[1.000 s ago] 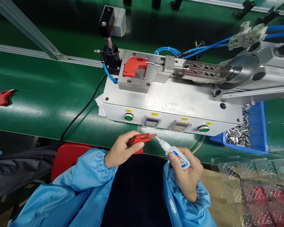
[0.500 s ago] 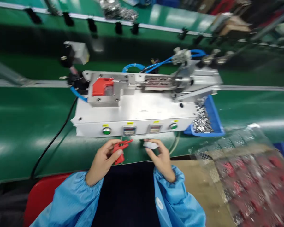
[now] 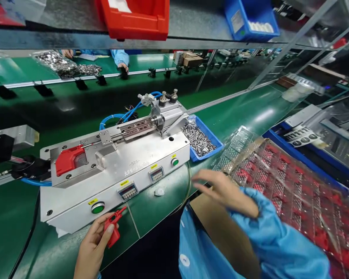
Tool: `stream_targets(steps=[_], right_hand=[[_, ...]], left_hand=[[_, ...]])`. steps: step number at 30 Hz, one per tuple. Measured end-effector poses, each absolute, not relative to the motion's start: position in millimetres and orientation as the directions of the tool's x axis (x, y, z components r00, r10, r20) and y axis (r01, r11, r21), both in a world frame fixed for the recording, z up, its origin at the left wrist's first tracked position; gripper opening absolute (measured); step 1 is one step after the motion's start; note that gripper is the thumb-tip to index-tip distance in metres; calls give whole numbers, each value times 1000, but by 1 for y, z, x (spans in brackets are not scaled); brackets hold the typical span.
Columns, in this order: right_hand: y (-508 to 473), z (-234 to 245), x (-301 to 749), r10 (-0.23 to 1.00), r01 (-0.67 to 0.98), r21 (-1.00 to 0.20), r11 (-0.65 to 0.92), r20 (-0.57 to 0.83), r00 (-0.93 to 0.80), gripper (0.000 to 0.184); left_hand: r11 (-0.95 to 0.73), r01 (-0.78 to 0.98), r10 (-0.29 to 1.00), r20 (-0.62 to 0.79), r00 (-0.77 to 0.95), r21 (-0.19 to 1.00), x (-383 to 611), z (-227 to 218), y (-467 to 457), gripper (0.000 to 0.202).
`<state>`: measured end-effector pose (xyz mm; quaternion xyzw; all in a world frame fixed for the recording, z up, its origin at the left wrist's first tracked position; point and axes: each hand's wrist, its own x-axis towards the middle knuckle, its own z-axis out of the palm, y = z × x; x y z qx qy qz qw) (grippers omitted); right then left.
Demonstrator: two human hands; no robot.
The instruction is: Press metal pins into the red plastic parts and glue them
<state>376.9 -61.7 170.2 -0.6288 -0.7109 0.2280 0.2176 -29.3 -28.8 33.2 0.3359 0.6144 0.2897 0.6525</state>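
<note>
My left hand [image 3: 91, 244] grips a small red plastic part [image 3: 113, 226] at the near edge of the green belt, just below the metal fixture machine [image 3: 113, 170]. A second red part [image 3: 68, 159] sits clamped in the machine's nest at its left end. My right hand [image 3: 221, 190] hovers empty with fingers stretched out, above the belt between the machine and a clear blister tray of red parts [image 3: 293, 193]. A small white cap [image 3: 159, 192] lies on the belt in front of the machine.
A blue bin of metal pins [image 3: 202, 139] sits right of the machine. A cardboard box [image 3: 221, 228] lies under my right sleeve. Another person's hands [image 3: 122, 66] work across the far belt. Red [image 3: 136, 17] and blue bins [image 3: 250, 17] rest on an overhead shelf.
The view swung up and to the right. My right hand no longer holds the glue bottle and has moved right toward the blister tray. My left hand keeps the red part.
</note>
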Motion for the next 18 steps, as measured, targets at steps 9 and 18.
stream_targets(steps=[9, 18], right_hand=[[79, 154, 451, 911, 923, -124, -365, -254, 326, 18], [75, 215, 445, 961, 918, -288, -273, -116, 250, 32]], left_hand=[[464, 13, 883, -463, 74, 886, -18, 38, -39, 72], [441, -16, 897, -440, 52, 897, -21, 50, -40, 65]])
